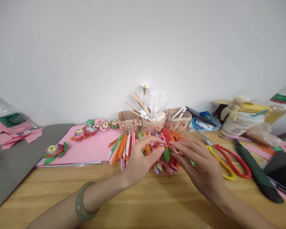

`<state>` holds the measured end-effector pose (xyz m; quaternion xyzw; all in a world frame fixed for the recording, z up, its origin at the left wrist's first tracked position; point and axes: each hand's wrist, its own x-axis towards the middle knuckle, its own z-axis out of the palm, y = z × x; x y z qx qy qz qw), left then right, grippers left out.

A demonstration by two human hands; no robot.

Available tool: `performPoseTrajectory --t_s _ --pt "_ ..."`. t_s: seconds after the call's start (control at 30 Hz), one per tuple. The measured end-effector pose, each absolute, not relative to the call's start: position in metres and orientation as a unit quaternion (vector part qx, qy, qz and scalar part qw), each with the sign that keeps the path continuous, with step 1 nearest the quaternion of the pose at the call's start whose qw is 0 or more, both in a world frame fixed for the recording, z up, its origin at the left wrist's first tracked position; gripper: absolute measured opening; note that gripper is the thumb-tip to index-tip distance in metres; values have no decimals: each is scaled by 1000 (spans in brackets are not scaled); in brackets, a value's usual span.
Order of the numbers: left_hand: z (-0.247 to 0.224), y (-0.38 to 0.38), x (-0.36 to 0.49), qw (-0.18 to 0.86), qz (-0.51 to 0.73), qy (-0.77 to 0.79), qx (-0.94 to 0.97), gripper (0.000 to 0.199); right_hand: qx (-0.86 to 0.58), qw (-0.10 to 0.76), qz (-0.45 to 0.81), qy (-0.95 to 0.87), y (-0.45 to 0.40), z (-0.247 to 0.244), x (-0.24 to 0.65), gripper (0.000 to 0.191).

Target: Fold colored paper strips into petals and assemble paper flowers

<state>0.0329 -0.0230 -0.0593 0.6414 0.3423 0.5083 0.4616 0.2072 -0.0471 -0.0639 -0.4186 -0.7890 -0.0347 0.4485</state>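
Observation:
My left hand (140, 157), with a ring and a bangle on its wrist, has thumb and index finger pinched toward the middle. My right hand (202, 167) meets it from the right, fingertips pressed together. Between the fingertips runs a thin orange folded paper piece (166, 146), partly covered by the fingers. Just behind both hands spreads a pile of folded paper pieces (121, 149) in orange, green, pink, red and white. My hands hide part of this pile.
Several paper flowers (54, 150) lie by a pink paper sheet (85, 149) at left. Woven baskets (130, 124) with sticks and tubes stand against the wall. Scissors (232, 159), a dark green cutter (257, 173), a phone (282, 171) and a lidded cup (240, 124) are at right.

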Motion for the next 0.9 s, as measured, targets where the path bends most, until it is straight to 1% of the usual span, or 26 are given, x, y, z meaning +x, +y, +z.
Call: performPoseTrajectory --t_s 0.1,0.2,0.53,0.77,0.9 --pt "-62 -26 35 369 510 320 708 15 -393 444 -113 -797 -46 -65 207 28" --pt "-65 -27 37 314 530 283 735 16 -356 441 -149 -811 -46 -66 207 27" --pt "-69 -24 35 254 553 237 757 21 -327 439 -188 -815 -49 -64 211 28" --pt "-71 -22 35 160 576 184 781 24 -341 444 -214 -800 -48 -62 210 22" --pt "-70 -21 34 130 575 171 790 23 -351 445 -227 -792 -49 -62 211 14"
